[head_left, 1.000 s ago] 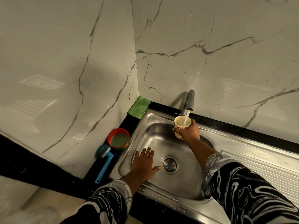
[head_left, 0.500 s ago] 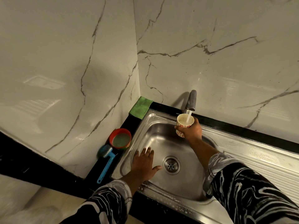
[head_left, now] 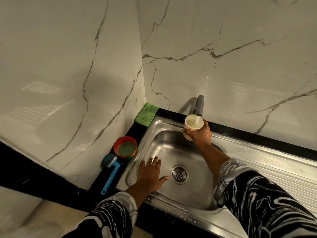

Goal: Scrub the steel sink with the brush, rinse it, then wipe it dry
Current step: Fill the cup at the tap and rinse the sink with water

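Note:
The steel sink (head_left: 173,152) has a round drain (head_left: 179,174) in its basin. My right hand (head_left: 200,133) grips a small white cup with red flowers (head_left: 193,125) under the tap (head_left: 199,105); water runs into the nearly full cup. My left hand (head_left: 150,174) lies flat, fingers spread, on the basin floor left of the drain. A blue brush (head_left: 110,170) lies on the black counter left of the sink. A green cloth (head_left: 145,114) sits in the back corner.
A red bowl of cloudy liquid (head_left: 125,148) stands beside the brush head. The ribbed steel drainboard (head_left: 274,170) stretches to the right. Marble walls close in on the left and behind. Suds dot the sink's front rim (head_left: 175,210).
The cup has filled with water under the running tap and risen slightly toward the spout. My left hand stays in place on the basin floor.

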